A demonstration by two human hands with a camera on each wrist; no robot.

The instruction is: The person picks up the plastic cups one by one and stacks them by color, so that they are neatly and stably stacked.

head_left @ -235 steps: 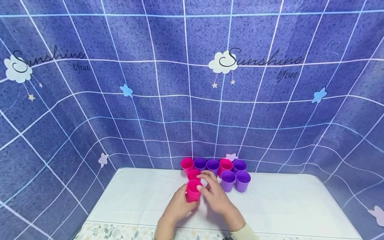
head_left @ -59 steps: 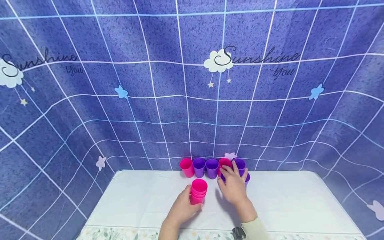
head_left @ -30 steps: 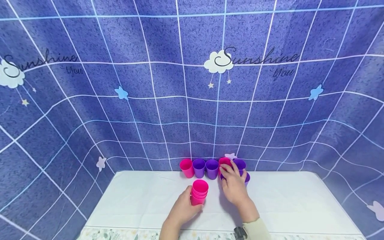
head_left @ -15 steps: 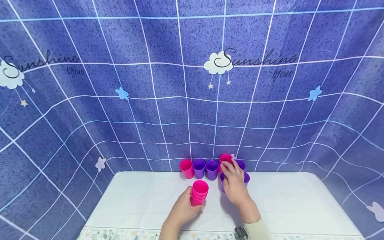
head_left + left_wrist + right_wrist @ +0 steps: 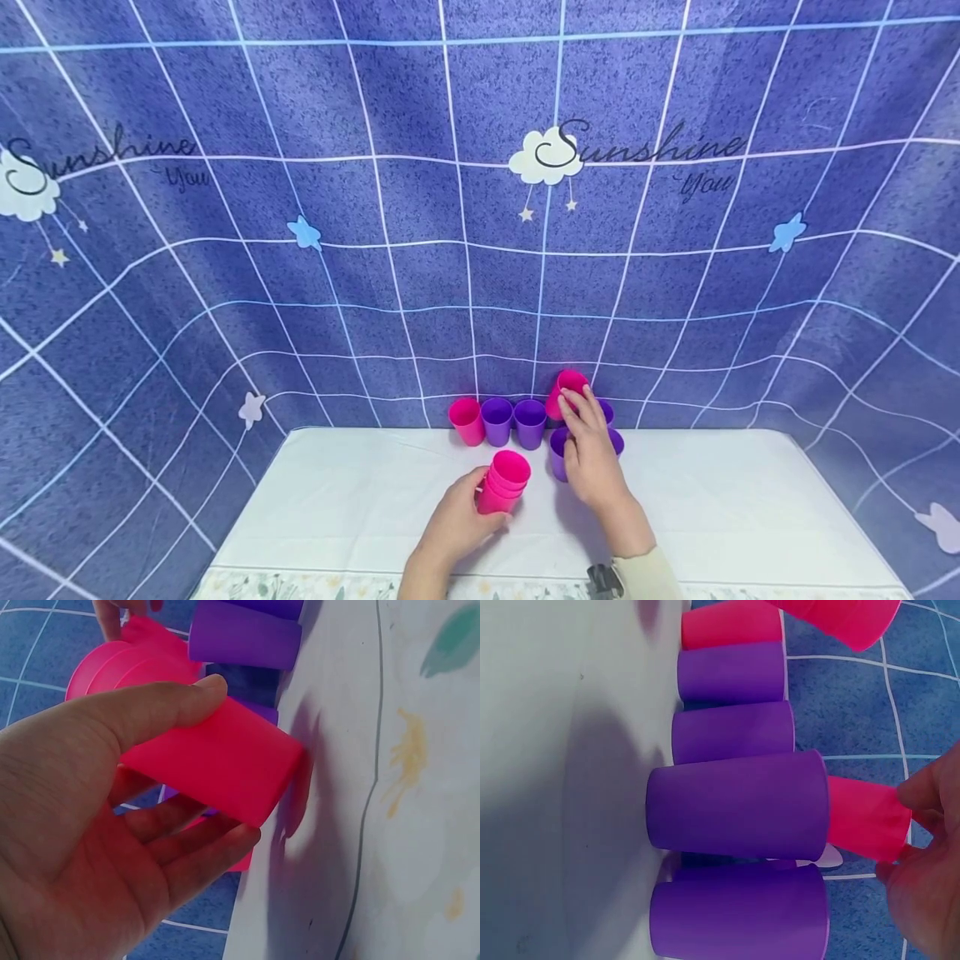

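Observation:
My left hand (image 5: 459, 518) grips a nested stack of pink cups (image 5: 501, 493), tilted to the right over the front of the table. In the left wrist view, the thumb lies along one side of the stack (image 5: 225, 761) and the fingers support the other. Farther back, my right hand (image 5: 596, 458) holds a single pink cup (image 5: 564, 393) by its side, raised above the back row and tilted. In the right wrist view this pink cup (image 5: 864, 817) shows behind a purple cup (image 5: 739, 804), with fingertips and thumb on it.
At the back stand a pink cup (image 5: 468, 423) and two purple cups (image 5: 497, 423). Close around my right hand are more purple cups, one in front (image 5: 558, 458) and others partly hidden. A blue grid-patterned curtain (image 5: 375, 275) rises behind the white table (image 5: 337, 492).
The front pink cup has joined the stack in my left hand. My right hand has lifted another pink cup from the back row, and the stack now tilts right.

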